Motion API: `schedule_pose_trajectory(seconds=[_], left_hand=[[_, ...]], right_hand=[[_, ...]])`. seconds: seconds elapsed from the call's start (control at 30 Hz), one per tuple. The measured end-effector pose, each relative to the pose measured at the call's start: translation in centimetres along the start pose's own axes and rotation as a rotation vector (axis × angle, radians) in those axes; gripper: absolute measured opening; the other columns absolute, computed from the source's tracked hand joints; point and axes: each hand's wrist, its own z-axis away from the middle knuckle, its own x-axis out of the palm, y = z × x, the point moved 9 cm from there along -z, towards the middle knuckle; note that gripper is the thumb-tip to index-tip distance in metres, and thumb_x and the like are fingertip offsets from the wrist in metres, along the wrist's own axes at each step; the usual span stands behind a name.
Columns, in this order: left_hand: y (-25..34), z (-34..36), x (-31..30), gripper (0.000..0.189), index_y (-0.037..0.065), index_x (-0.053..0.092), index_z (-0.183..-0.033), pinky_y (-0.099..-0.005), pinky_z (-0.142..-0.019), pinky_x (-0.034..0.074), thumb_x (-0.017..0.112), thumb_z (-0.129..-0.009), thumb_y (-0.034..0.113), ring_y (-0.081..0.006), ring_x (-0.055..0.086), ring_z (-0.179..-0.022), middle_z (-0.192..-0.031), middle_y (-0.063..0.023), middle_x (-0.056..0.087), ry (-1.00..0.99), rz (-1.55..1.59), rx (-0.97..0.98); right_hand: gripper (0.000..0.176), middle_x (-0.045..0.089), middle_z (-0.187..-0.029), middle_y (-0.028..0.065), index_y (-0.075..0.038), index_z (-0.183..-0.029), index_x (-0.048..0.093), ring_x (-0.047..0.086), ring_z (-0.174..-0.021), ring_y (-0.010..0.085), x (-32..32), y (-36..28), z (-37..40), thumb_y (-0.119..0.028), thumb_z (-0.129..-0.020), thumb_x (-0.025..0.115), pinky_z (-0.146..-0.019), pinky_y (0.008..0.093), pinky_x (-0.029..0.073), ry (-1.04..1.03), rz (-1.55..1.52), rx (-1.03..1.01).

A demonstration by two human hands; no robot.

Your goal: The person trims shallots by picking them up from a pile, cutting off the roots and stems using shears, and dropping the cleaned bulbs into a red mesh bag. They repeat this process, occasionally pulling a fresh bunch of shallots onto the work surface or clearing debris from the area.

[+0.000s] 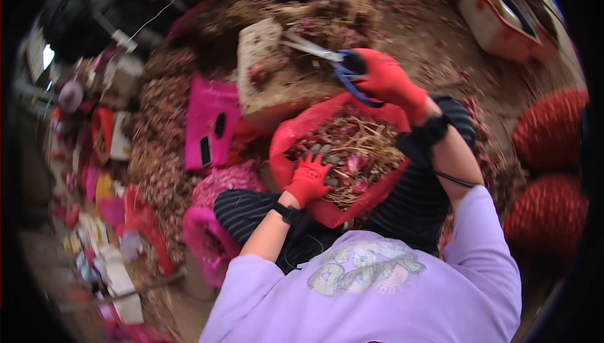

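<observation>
My right hand (389, 80), in a red glove, is closed around the blue handles of a pair of scissors (322, 50). The scissor blades point left, over a dirty white foam box (286, 91). My left hand (308, 177), in a red glove with grey fingertips, lies with spread fingers on the contents of a red mesh bag (301, 116). The bag stands open between my knees. Inside it are reddish-purple bulbs that look like shallots (355, 165), mixed with dry straw-coloured stalks (371, 138).
A bright pink sheet or seat (200, 113) with a phone (206, 152) on it is to the left. Loose bulbs (160, 116) cover the floor beyond. Full red mesh sacks (547, 129) stand at right, below a white-and-red box (497, 19).
</observation>
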Motion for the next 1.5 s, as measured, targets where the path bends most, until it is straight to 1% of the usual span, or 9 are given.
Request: schedule_pose_trajectory(seconds=[0.23, 0.43, 0.6, 0.73, 0.83, 0.87, 0.93, 1.03, 1.5], left_hand=[[-9.2, -1.5, -12.6, 0.042, 0.004, 0.048, -0.125, -0.0276, -0.078, 0.045, 0.059, -0.086, 0.012, -0.014, 0.055, -0.091, -0.108, -0.0042, 0.056, 0.403, 1.221, -0.115], [-27.3, -10.2, -15.3, 0.081, 0.007, 0.039, -0.133, -0.0461, -0.101, 0.033, 0.069, -0.067, 0.043, -0.0417, 0.033, -0.126, -0.137, -0.0277, 0.031, 0.846, 0.077, -0.54], [-27.4, -11.7, -13.1, 0.087, 0.019, 0.025, -0.141, -0.0463, -0.105, 0.028, 0.067, -0.07, 0.048, -0.0429, 0.022, -0.132, -0.148, -0.0177, 0.013, 0.281, 0.334, -0.858], [-26.9, -11.1, -13.3, 0.074, 0.013, 0.039, -0.131, -0.0447, -0.096, 0.039, 0.071, -0.07, 0.041, -0.0396, 0.042, -0.119, -0.136, -0.0214, 0.036, 0.469, 0.151, -0.901], [-28.7, -10.6, -12.2, 0.064, 0.006, 0.045, -0.123, -0.0387, -0.083, 0.047, 0.072, -0.072, 0.035, -0.0288, 0.057, -0.098, -0.109, -0.0169, 0.057, 0.934, 0.724, -0.745], [-28.4, -12.4, -11.3, 0.047, 0.001, 0.049, -0.114, -0.0307, -0.068, 0.049, 0.065, -0.079, 0.028, -0.0179, 0.059, -0.077, -0.084, -0.0075, 0.06, 0.959, 1.324, -0.27], [-18.4, -9.8, -15.8, 0.023, 0.0, 0.052, -0.106, -0.0229, -0.066, 0.042, 0.048, -0.09, 0.016, -0.0108, 0.051, -0.075, -0.085, -0.0022, 0.054, 0.598, 2.025, 0.394], [-10.3, -5.9, -14.9, 0.021, 0.0, 0.049, -0.105, -0.0194, -0.065, 0.039, 0.054, -0.09, 0.015, -0.0099, 0.045, -0.076, -0.091, -0.0038, 0.049, 0.248, 2.94, 0.264], [-5.6, -2.5, -8.7, 0.028, 0.012, 0.054, -0.108, -0.018, -0.068, 0.042, 0.044, -0.095, 0.035, -0.0059, 0.049, -0.076, -0.09, 0.0044, 0.055, 0.682, 1.77, 0.072]], right_hand=[[0.032, 0.063, -0.09, 0.0148, -0.004, -0.097, 0.06, 0.061, -0.086, 0.03, 1.1, 4.0, 0.6, -0.021, -0.071, 0.068, -0.076, 0.0354, 0.047, 0.024, 0.084, 0.18], [0.043, 0.06, -0.101, 0.0152, -0.006, -0.108, 0.056, 0.059, -0.094, 0.0324, 1.9, 2.1, 0.5, -0.022, -0.07, 0.07, -0.079, 0.0362, 0.047, 0.05, 0.355, 0.026], [0.038, 0.059, -0.103, 0.012, -0.006, -0.106, 0.056, 0.058, -0.094, 0.0328, 2.9, 2.6, 0.4, -0.023, -0.074, 0.067, -0.078, 0.0375, 0.047, -0.032, 0.444, 0.056], [0.038, 0.059, -0.103, 0.012, -0.006, -0.107, 0.056, 0.058, -0.094, 0.0331, 2.9, 3.4, 0.3, -0.022, -0.074, 0.067, -0.078, 0.0372, 0.047, -0.033, 0.504, 0.07], [0.037, 0.061, -0.101, 0.0135, -0.004, -0.106, 0.057, 0.059, -0.093, 0.0327, 3.7, 3.9, -0.3, -0.021, -0.075, 0.067, -0.08, 0.0356, 0.047, 0.005, 0.404, 0.062], [0.037, 0.062, -0.099, 0.0136, -0.004, -0.106, 0.057, 0.06, -0.092, 0.0309, 3.7, 3.9, -0.5, -0.02, -0.075, 0.067, -0.08, 0.0348, 0.047, 0.027, 0.324, 0.062], [0.036, 0.064, -0.095, 0.0135, -0.001, -0.106, 0.058, 0.062, -0.09, 0.0251, 4.3, 4.4, -0.2, -0.019, -0.076, 0.067, -0.08, 0.0325, 0.046, -0.007, 0.059, 0.136], [0.035, 0.064, -0.095, 0.0085, 0.004, -0.107, 0.056, 0.057, -0.086, 0.0122, 7.9, 8.3, -0.2, -0.016, -0.079, 0.065, -0.08, 0.028, 0.045, -0.075, -0.463, 0.293], [0.032, 0.063, -0.095, 0.0061, -0.002, -0.104, 0.057, 0.058, -0.085, 0.0103, 12.2, 3.0, 1.5, -0.019, -0.079, 0.068, -0.077, 0.0269, 0.047, -0.184, -0.86, 0.269]])
